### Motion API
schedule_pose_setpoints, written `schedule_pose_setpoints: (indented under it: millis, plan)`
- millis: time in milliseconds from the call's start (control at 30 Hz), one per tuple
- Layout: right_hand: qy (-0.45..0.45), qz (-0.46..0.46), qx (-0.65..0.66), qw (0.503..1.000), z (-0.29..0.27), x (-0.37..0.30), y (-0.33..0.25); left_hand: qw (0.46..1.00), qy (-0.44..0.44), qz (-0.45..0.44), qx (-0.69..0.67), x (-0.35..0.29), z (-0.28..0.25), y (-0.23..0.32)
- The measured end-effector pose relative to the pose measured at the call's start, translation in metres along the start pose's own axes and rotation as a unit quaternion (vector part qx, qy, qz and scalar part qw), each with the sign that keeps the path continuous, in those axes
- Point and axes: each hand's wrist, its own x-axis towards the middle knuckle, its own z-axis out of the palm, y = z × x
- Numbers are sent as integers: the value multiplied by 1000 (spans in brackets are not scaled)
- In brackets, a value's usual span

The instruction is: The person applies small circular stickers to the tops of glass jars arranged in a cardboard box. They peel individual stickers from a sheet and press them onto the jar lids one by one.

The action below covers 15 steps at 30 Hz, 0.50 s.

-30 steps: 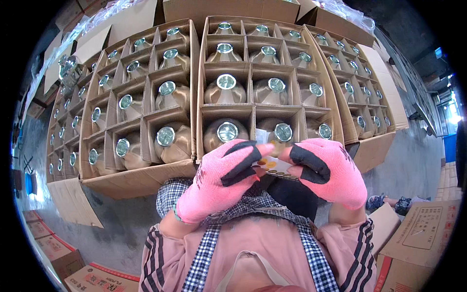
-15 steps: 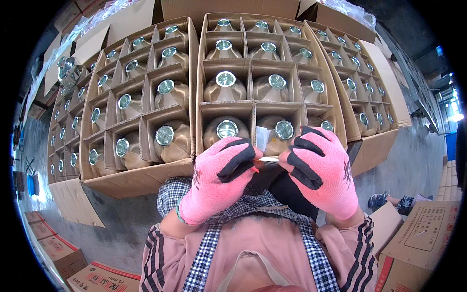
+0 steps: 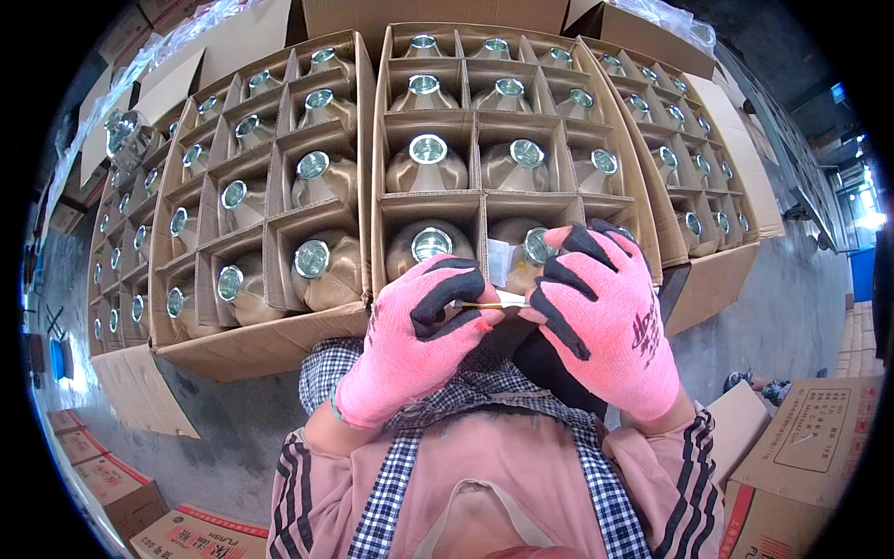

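Observation:
My left hand (image 3: pixel 417 331), in a pink and black glove with bare fingertips, pinches one end of a small thin white strip (image 3: pixel 508 300) with a yellowish edge. My right hand (image 3: pixel 605 321), gloved the same way, pinches the other end, its index finger raised. Most of the strip is hidden by the fingers, so its kind is unclear. Both hands are just above the near edge of the middle carton (image 3: pixel 372 168). Behind them, silvery glass flask liners (image 3: pixel 431 244) stand mouth up in its compartments. A white paper slip (image 3: pixel 499 263) sits beside one liner.
More divided cartons of liners stand left (image 3: pixel 261 340) and right (image 3: pixel 712 279). A loose clear glass liner (image 3: pixel 126 135) lies at the far left. Closed printed boxes (image 3: pixel 803 447) are at the lower right and lower left. Someone's foot (image 3: pixel 738 380) shows at right.
My right hand has turned, its index finger lifting away from the strip. The strip's end now shows between my left thumb and fingers. The view has shifted slightly.

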Motion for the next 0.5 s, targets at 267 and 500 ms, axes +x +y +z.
schedule_pose_setpoints:
  millis: [267, 500]
  plan:
    - [58, -41, -4, 997, 2, 0, -4, 996, 16, -70, -51, -5, 1, 1]
    - [72, -49, -9, 996, 12, -10, 5, 984, -6, -145, -106, -2, 7, 3]
